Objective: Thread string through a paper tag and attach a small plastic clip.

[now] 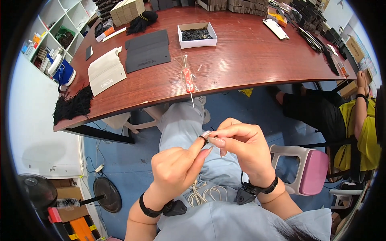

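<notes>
Above my lap, my left hand (173, 165) and my right hand (246, 148) meet at the fingertips. Between them is a small black cord loop (204, 139), pinched by both thumbs and forefingers; its finer details are too small to make out. Beyond the hands, a red-handled pick tool (188, 80) with a thin metal shaft lies on clear plastic, its tip jutting past the table's edge. A white box (183, 45) farther back holds many small black pieces. At the table's left corner hangs a bundle of black cords (74, 103).
On the reddish wooden table (237, 60) lie a beige flat pouch (106, 72) and a dark grey one (148, 51). Stacked cardboard pieces (128, 12) line the back. A pink-topped stool (313, 172) stands to my right, near a seated person (350, 128). A fan (107, 195) is at left.
</notes>
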Demonstrator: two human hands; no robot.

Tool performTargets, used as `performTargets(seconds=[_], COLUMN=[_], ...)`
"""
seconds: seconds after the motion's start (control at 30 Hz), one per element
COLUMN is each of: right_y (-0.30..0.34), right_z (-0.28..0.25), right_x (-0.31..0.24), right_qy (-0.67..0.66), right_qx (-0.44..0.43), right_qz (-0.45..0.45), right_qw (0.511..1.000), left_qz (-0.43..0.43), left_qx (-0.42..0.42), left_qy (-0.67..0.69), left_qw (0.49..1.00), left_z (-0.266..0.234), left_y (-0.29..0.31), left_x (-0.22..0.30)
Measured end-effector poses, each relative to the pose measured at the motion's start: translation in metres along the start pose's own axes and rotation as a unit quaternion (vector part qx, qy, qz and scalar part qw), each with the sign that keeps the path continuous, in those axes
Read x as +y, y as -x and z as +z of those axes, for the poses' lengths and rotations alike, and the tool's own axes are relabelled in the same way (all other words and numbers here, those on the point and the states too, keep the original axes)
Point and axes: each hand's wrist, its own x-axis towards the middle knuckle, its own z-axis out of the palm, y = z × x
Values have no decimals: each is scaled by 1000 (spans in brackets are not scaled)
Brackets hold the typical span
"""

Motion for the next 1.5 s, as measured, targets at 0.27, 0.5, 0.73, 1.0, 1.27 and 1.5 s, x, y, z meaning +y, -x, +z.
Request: performTargets(seconds=[0.27, 0.5, 0.73, 1.0, 1.27, 1.5], right_y=[1, -1, -3, -6, -9, -10], right_z=[8, 9, -1, -9, -13, -11], right_x=[11, 10, 1, 0, 3, 5], right_qy=[28, 40, 39, -45, -121, -158], right_qx=[29, 21, -37, -140, -170, -179], right_qz=[-50, -72, -11, 71, 99, 123], right_qw=[998, 996, 998, 987, 973, 963], left_qz=[34, -6, -36, -14, 43, 86], left_qx=[31, 19, -8, -31, -42, -46], left_qy=[-141, -54, 31, 61, 16, -1], left_qw=[989, 998, 999, 998, 998, 995], left_z=[3, 1, -5, -9, -11, -12], left_y=[1, -3, -4, -5, -7, -6], left_x=[-1, 4, 6, 10, 6, 2])
